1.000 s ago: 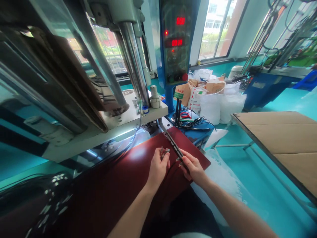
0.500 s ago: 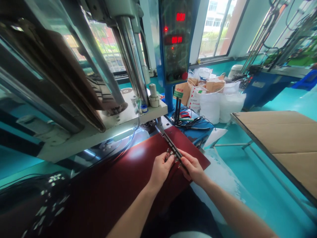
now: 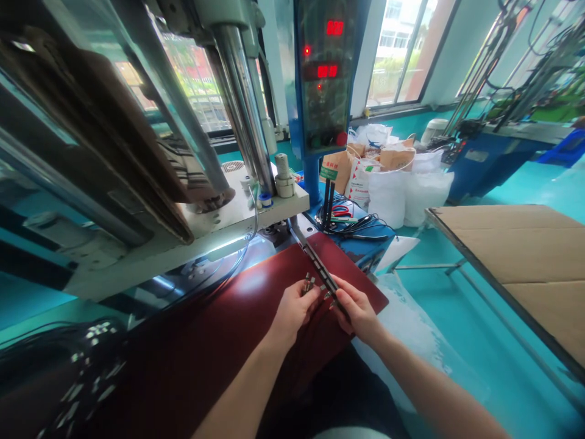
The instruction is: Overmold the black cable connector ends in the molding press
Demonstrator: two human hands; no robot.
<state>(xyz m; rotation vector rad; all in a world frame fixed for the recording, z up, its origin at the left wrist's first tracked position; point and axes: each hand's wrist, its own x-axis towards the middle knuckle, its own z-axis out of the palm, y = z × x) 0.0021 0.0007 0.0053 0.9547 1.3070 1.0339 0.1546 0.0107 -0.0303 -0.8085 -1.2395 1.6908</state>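
Right at the bottom middle of the shot, the person's left hand [image 3: 292,314] was pinching a little cluster of small metal pins [image 3: 308,284] between thumb and fingertips, with the ends poking up past the fingers. They were too small to make out exactly what they were. The right hand [image 3: 359,314] was closed around the lower end of a slotted black metal strip [image 3: 317,261], and that grip looked firm. The strip's long axis ran diagonally across the frame, from its lower right end at that hand up to the upper left, where it met the base of the press. It lay over a dark red sheet [image 3: 219,329] spread across the person's lap, and the pins sat just beside it.

Upper left, there was a vertical press machine [image 3: 242,103] with chrome columns, and next to it a blue control panel [image 3: 324,73] with red LED readouts. Behind the strip, a tangle of black cables [image 3: 351,225] sat on a blue bench. Further back stood white sacks [image 3: 388,201], and a sheet of cardboard [image 3: 512,256] lay on a table at the right.
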